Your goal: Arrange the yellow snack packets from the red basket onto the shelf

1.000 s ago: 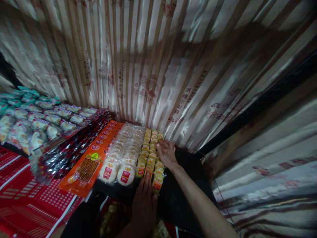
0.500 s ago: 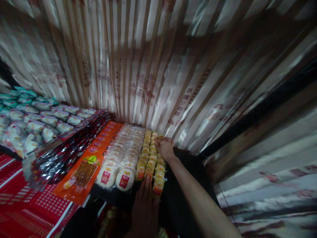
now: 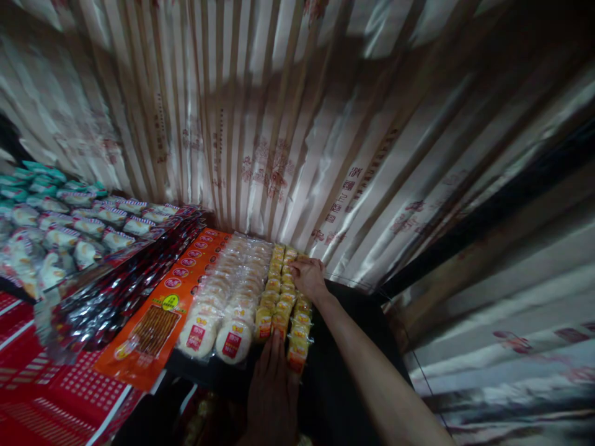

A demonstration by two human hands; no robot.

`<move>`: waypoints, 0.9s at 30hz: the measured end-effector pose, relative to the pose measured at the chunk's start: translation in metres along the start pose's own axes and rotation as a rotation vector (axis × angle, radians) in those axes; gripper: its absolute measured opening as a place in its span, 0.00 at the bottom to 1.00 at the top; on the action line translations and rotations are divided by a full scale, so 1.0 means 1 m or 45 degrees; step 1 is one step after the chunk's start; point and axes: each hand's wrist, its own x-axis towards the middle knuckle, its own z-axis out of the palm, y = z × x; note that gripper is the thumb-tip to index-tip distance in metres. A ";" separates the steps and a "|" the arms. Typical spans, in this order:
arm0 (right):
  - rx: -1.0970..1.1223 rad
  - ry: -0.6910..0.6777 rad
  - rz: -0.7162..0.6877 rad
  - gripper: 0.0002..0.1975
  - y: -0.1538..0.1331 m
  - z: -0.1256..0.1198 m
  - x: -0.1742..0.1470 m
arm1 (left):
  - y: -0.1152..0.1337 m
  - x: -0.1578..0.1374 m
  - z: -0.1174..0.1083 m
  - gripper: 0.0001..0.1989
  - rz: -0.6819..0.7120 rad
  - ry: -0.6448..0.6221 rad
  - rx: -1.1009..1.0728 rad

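Rows of small yellow snack packets (image 3: 285, 301) stand on a black surface (image 3: 332, 347). My left hand (image 3: 272, 384) comes up from the bottom, its fingers stretched out, with the fingertips against the front packet of the middle row. At the far end of the right rows, my right hand (image 3: 307, 277) has its fingers bent and pressed together on a yellow packet, which they partly hide. Left of these rows stand two rows of round white rice crackers (image 3: 233, 339) in clear wrappers. An orange bag of stick snacks (image 3: 155, 325) lies beside them.
Dark shiny packets (image 3: 125, 291) fan out left of the orange bag, with several white wrapped snacks (image 3: 88, 226) beyond. Red baskets (image 3: 69, 384) sit at lower left. A pleated curtain (image 3: 260, 124) closes off the back, and a dark bar (image 3: 465, 229) slants across the right.
The view has shifted slightly. Both hands stay nearly in place at the yellow packets, and the rows look much the same.
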 end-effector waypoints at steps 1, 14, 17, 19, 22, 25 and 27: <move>0.009 0.027 0.002 0.13 0.002 0.001 0.000 | 0.000 0.000 0.000 0.27 0.006 0.006 -0.005; 0.025 0.013 0.047 0.14 0.000 0.015 0.003 | 0.004 -0.007 0.008 0.27 -0.117 0.015 -0.092; 0.054 0.011 0.035 0.14 0.002 0.014 0.004 | 0.006 -0.006 0.010 0.27 -0.145 0.032 -0.093; 0.062 0.039 0.039 0.14 0.006 0.014 0.004 | 0.006 -0.005 0.010 0.28 -0.145 0.039 -0.088; 0.079 0.121 0.074 0.17 0.009 0.014 0.007 | 0.003 -0.005 0.010 0.28 -0.133 0.023 -0.072; 0.107 0.163 0.068 0.18 0.006 0.015 0.011 | -0.003 -0.008 0.011 0.29 -0.071 0.005 -0.045; 0.108 0.141 0.025 0.17 0.003 0.015 0.013 | -0.008 -0.010 0.013 0.30 -0.004 -0.016 -0.017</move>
